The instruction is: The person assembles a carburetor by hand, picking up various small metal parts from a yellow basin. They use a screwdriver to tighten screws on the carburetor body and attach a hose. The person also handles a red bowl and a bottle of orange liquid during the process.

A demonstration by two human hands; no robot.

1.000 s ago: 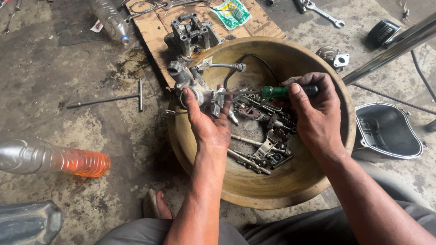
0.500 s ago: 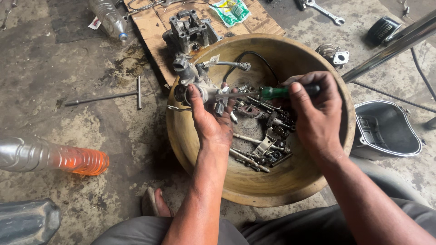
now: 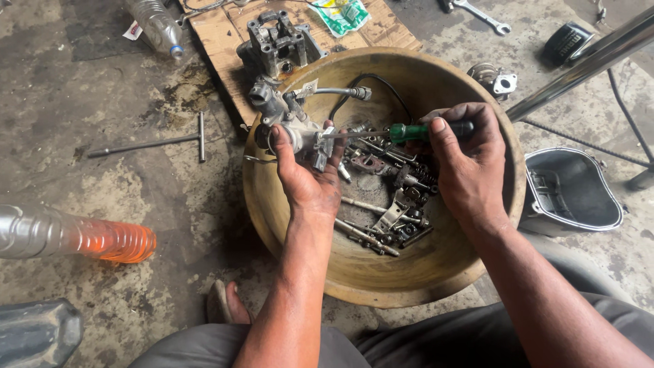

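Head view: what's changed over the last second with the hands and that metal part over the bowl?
Little. The left hand keeps its hold on the metal part at the bowl rim, and the right hand keeps the green-handled screwdriver with its tip at the part. The part has tilted slightly in the grip. Loose parts in the bowl, the T-wrench and the orange bottle lie as before.

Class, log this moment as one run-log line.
left hand: grips carburetor | right hand: drives green-handled screwdriver into it | over bowl

Both the left hand (image 3: 308, 178) and right hand (image 3: 469, 163) are closed, gripping.
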